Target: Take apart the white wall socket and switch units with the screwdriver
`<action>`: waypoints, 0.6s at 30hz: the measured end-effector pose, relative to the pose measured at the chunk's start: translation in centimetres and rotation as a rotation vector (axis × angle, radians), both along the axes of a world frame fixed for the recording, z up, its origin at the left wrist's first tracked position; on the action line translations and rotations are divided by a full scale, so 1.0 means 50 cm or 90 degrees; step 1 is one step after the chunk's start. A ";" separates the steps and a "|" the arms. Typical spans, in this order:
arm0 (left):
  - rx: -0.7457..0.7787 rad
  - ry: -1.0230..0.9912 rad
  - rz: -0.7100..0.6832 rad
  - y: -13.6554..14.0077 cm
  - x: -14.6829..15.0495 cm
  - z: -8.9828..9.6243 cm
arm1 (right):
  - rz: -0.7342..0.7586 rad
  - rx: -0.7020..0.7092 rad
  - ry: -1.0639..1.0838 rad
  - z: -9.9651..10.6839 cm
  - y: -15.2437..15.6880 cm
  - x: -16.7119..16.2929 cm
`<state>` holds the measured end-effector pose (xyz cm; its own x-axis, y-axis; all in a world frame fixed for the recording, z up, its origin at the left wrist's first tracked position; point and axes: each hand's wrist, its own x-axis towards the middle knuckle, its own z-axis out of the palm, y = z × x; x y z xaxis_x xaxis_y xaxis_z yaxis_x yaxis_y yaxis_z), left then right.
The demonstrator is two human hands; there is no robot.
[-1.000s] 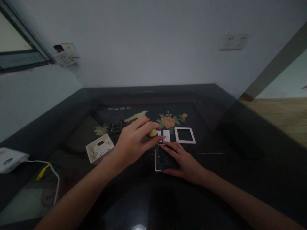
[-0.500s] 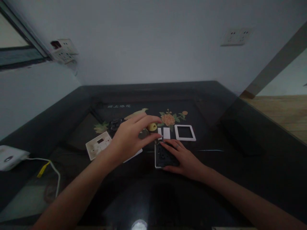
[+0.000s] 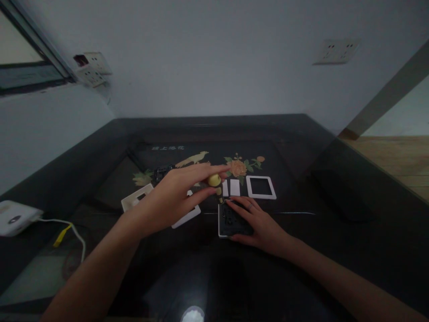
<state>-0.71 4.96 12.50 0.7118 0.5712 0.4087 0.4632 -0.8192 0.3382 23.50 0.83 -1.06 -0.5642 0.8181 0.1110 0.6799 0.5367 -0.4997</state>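
My left hand [image 3: 182, 190] is closed around a short screwdriver with a yellow handle [image 3: 214, 180]. Its lower end points down at the far left corner of a black-backed wall switch panel [image 3: 229, 221] with a white rim. My right hand [image 3: 259, 223] grips this panel against the table, fingers over its far side and thumb at its near side. Just beyond lie two small white strips [image 3: 235, 188] and a square white frame [image 3: 261, 187]. Partly hidden under my left arm are a white back box [image 3: 134, 198] and another white frame [image 3: 187, 218].
A black part [image 3: 161, 173] lies behind my left hand. At the left edge, a white device [image 3: 18, 218] trails a white cable [image 3: 78, 235] with a yellow tag. The dark glossy table [image 3: 214, 129] meets the wall, which carries sockets [image 3: 338, 50].
My left thumb has drawn back to the left and the screwdriver's handle has tipped, showing more of it. My right hand keeps its hold on the panel. The whole view has shifted slightly.
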 end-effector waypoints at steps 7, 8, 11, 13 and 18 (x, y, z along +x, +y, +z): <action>0.227 -0.113 0.085 0.003 0.048 -0.047 | 0.000 0.014 0.009 -0.003 -0.001 0.000; 0.217 -0.102 0.079 0.003 0.047 -0.045 | 0.000 0.013 0.008 -0.002 -0.001 0.000; 0.116 -0.052 0.015 0.000 0.033 -0.027 | 0.001 0.015 0.003 -0.001 -0.001 0.000; 0.036 -0.032 -0.033 0.000 0.022 -0.013 | 0.002 0.019 0.004 -0.001 -0.001 0.000; 0.006 -0.064 -0.057 0.009 0.019 -0.021 | 0.003 0.020 0.004 -0.002 -0.001 0.001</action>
<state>0.27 5.40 11.42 0.7149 0.5034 0.4853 0.3527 -0.8589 0.3714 23.56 0.77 -1.17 -0.5672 0.8116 0.1398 0.6746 0.5552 -0.4864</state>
